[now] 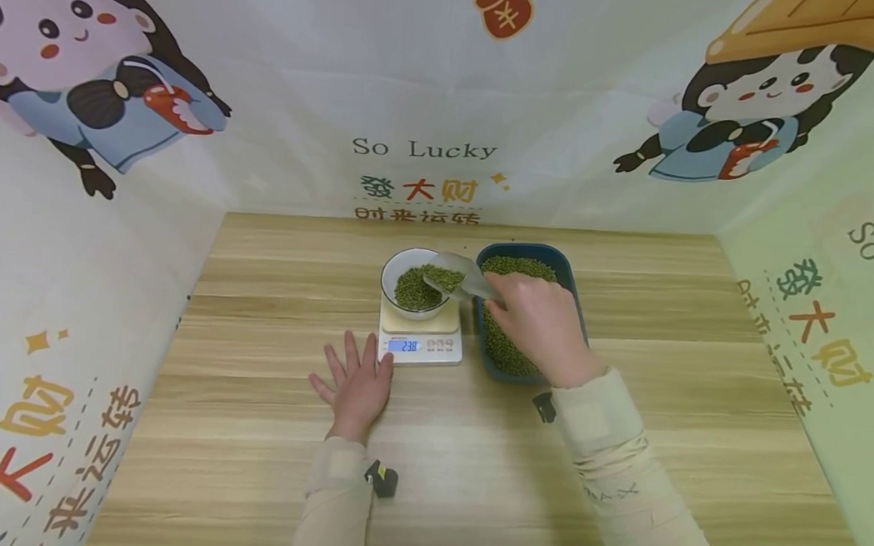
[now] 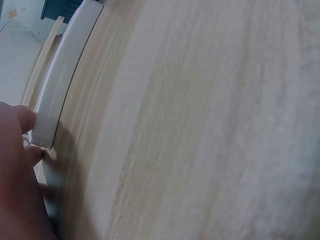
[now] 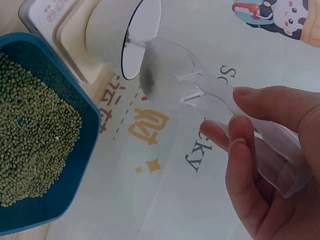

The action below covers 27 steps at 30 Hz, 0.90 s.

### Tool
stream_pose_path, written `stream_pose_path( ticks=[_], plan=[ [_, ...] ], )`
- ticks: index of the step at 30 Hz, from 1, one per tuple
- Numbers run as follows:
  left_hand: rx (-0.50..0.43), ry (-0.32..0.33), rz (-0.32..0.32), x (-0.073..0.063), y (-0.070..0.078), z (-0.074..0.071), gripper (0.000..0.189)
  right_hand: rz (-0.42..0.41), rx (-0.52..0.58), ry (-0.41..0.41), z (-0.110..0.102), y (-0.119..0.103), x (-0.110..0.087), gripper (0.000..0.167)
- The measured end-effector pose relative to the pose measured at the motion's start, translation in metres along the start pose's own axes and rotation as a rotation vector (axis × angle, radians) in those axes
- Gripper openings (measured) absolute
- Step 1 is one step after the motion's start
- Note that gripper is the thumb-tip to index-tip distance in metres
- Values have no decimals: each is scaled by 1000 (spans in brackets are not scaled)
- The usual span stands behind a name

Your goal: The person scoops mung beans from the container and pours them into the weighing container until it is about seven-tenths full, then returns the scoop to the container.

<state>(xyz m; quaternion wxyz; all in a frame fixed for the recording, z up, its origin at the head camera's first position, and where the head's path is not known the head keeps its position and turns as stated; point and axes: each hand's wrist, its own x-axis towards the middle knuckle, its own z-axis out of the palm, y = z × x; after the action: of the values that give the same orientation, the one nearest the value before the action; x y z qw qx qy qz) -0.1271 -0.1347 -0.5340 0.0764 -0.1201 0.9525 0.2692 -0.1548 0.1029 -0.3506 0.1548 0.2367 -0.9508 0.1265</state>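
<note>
My right hand (image 1: 542, 325) holds a clear plastic scoop (image 1: 474, 277) by its handle, thumb against the fingers in the right wrist view. The scoop's head tips over a white bowl (image 1: 403, 260) with a dark rim, and green beans (image 1: 444, 278) lie in its mouth. More beans (image 1: 412, 292) cover the bowl's bottom. Under the bowl is a white kitchen scale (image 1: 443, 357), its lit display reading about 23.8. My left hand (image 1: 362, 389) rests flat on the table with spread fingers; its thumb is at the scale's front left corner.
A dark blue bin (image 1: 576, 302) full of green beans stands right of the scale, below my right forearm. The wooden table (image 1: 270, 296) meets printed cloth walls (image 1: 298, 89) at the back and both sides. Small dark wrist cameras sit at both cuffs.
</note>
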Motion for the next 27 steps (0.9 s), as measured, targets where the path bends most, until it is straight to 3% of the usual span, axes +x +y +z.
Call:
stream_pose_path(
  ticks=[12,27],
  plan=[
    [2,0,-2,4,4,0,60,4,-2,0,-1,1,2,30],
    [-6,-2,-15,-1,2,-2,59,-34,-7,-29,4,-4,-1,31]
  ],
)
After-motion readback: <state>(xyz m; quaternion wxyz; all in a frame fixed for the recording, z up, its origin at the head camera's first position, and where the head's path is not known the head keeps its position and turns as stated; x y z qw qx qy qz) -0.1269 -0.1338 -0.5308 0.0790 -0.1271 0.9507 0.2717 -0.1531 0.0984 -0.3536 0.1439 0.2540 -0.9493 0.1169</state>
